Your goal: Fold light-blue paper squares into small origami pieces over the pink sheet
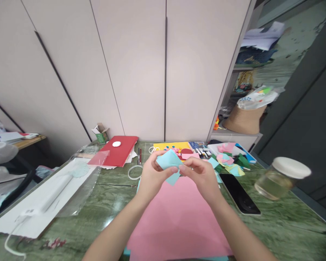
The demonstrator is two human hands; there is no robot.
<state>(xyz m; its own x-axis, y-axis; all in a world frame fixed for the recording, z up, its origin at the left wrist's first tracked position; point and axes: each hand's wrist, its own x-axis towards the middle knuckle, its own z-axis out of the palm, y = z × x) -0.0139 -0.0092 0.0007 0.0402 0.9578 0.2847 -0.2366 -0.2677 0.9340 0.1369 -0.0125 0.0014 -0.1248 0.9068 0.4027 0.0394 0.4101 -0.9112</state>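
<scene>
A folded piece of light blue paper [169, 160] is held up between my two hands over a large pink sheet [180, 221]. My left hand [155, 175] grips it from the left, thumb across its front and fingers behind. On the right, my right hand [202, 175] pinches the paper's right corner between thumb and fingertips. Light blue paper edges show from under the pink sheet. Just beyond my hands lie a yellow sheet [157, 145] with small coloured pieces and a pink paper strip [190, 156].
Right of my hands are a black phone [239, 193], a lidded jar [281, 177] with liquid and a pile of folded coloured papers [230, 161]. Leftward lie a tape roll [135, 172], a red folder [118, 150], pens [139, 156] and a white board [24, 214] under clear plastic.
</scene>
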